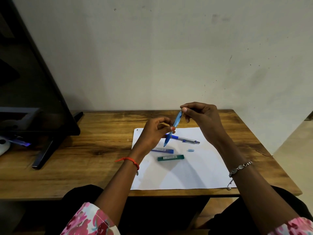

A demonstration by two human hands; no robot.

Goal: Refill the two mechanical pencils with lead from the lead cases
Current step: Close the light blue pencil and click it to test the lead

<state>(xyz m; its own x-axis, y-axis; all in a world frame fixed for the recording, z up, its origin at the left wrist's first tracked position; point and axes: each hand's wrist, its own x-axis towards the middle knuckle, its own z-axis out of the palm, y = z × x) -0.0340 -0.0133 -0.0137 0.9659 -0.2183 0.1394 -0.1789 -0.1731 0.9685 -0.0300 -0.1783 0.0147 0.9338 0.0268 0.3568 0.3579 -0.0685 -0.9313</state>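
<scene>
A light blue mechanical pencil is held nearly upright above the white paper, tip down. My left hand grips its middle between thumb and fingers. My right hand pinches its top end with thumb and forefinger. A second pencil, blue and silver, lies flat on the paper behind the raised one. A blue lead case and a green lead case lie side by side on the paper. A small pale blue cap rests to their right.
The paper sits on a wooden table against a pale wall. A black monitor on a stand fills the left side, with a white object under it. My knees are below the table's front edge.
</scene>
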